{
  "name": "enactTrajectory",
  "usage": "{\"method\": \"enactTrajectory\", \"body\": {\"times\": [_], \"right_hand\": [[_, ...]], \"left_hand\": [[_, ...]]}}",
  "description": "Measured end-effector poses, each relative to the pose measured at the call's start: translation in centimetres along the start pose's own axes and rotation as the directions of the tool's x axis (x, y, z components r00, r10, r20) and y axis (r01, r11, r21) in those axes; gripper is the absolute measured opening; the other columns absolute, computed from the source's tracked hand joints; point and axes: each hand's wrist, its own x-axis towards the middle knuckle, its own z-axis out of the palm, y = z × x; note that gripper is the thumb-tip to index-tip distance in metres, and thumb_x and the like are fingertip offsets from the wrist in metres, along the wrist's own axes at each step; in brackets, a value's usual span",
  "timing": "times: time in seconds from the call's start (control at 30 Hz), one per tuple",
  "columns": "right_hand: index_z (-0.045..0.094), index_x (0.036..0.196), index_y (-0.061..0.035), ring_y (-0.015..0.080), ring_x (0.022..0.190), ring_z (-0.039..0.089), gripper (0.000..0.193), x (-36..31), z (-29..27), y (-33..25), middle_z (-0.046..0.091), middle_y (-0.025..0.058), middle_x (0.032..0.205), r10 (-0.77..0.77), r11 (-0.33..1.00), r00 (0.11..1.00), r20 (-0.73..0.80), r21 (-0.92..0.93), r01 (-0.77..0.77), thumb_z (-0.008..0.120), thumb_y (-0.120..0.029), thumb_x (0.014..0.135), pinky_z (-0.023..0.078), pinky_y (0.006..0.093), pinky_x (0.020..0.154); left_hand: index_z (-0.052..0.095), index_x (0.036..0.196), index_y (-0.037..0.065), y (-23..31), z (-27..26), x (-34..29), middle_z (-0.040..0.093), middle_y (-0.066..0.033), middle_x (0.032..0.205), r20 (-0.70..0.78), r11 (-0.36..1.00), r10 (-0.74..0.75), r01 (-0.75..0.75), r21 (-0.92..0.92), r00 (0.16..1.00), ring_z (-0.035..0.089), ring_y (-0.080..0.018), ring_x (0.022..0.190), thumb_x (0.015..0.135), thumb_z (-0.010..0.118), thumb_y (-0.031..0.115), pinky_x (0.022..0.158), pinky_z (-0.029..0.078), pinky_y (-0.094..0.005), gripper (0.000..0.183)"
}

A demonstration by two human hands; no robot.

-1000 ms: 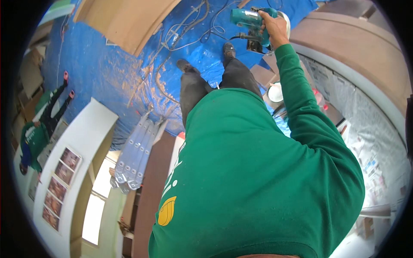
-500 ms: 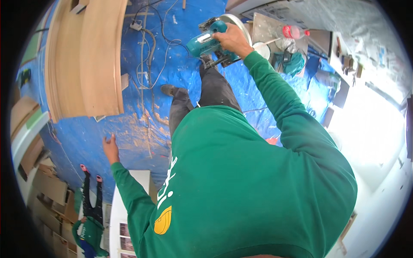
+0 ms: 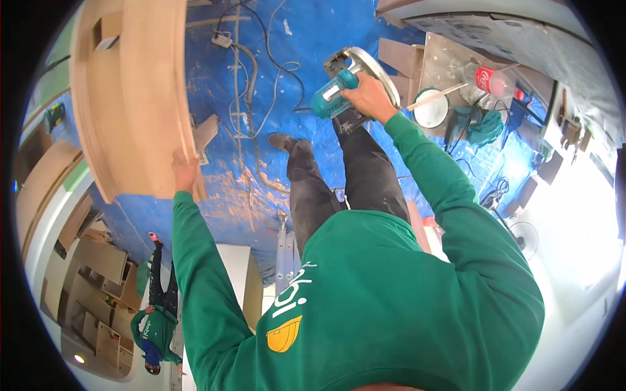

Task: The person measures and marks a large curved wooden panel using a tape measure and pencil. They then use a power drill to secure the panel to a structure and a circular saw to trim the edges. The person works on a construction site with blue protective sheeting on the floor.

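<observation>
My right hand (image 3: 370, 96) is closed round the handle of a teal circular saw (image 3: 334, 94), held out in front of my legs. The saw's round metal guard (image 3: 375, 68) is on its right side. My left hand (image 3: 186, 171) rests on the near right edge of a large curved wooden panel (image 3: 140, 98), its fingers apart. Close to that hand, a small wood offcut (image 3: 206, 132) sticks out from under the panel's edge.
Cables (image 3: 251, 78) and a white socket block (image 3: 222, 40) lie on blue floor sheeting (image 3: 222, 169). On the right are a white bucket (image 3: 431, 109), a bottle (image 3: 492, 81) and teal cloth (image 3: 486, 127). A ladder (image 3: 285, 254) is near my legs; another person (image 3: 156, 326) stands lower left.
My left hand has moved up from free air onto the panel's edge. The saw stays in my right hand, now slightly farther right and lower in view. The whole view has shifted.
</observation>
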Motion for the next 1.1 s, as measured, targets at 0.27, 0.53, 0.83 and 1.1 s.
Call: {"method": "enactTrajectory", "body": {"times": [0.27,0.53,0.83,1.1], "right_hand": [[0.068,0.12,0.0009,0.0512,0.108,0.071,0.046,18.3,6.6,11.0,0.075,0.0311,0.11,-0.027,0.993,0.996,0.083,-0.112,0.036,0.073,-0.031,0.088,0.055,0.0567,0.098],[0.064,0.136,-0.0055,0.0474,0.119,0.068,0.05,31.1,11.4,19.6,0.074,0.0268,0.121,0.054,0.978,0.998,0.028,-0.205,-0.048,0.073,-0.02,0.088,0.052,0.0553,0.105],[0.061,0.126,-0.0097,0.0441,0.111,0.071,0.041,36.9,16.0,25.5,0.074,0.0191,0.111,-0.097,0.919,0.993,-0.074,-0.39,0.06,0.076,-0.014,0.089,0.051,0.0637,0.095],[0.057,0.125,-0.0128,0.0425,0.111,0.07,0.043,37.5,19.6,29.3,0.072,0.0152,0.11,-0.109,0.875,0.992,-0.062,-0.48,0.066,0.077,-0.013,0.087,0.048,0.0665,0.095]], "left_hand": [[0.015,0.174,0.005,2.5,1.3,-1.7,0.009,-0.0303,0.179,0.061,0.987,-0.147,0.143,0.072,0.987,0.008,-0.0384,0.168,0.092,0.082,0.043,0.134,0.015,-0.0423,0.113],[0.011,0.175,0.006,7.1,0.8,-3.5,0.008,-0.021,0.182,0.134,0.972,-0.236,0.233,0.041,0.962,0.011,-0.033,0.168,0.097,0.078,0.035,0.134,0.016,-0.0406,0.107],[0.004,0.175,0.006,6.7,0.4,-3.5,0.004,-0.018,0.183,0.133,0.951,-0.309,0.301,0.073,0.942,0.011,-0.0311,0.168,0.1,0.075,0.032,0.133,0.017,-0.0402,0.107],[-0.002,0.176,0.012,9.1,1.3,-3.7,0.005,-0.0233,0.181,0.162,0.941,-0.318,0.331,-0.062,0.934,0.011,-0.0327,0.168,0.102,0.073,0.023,0.132,0.018,-0.0424,0.106]]}}
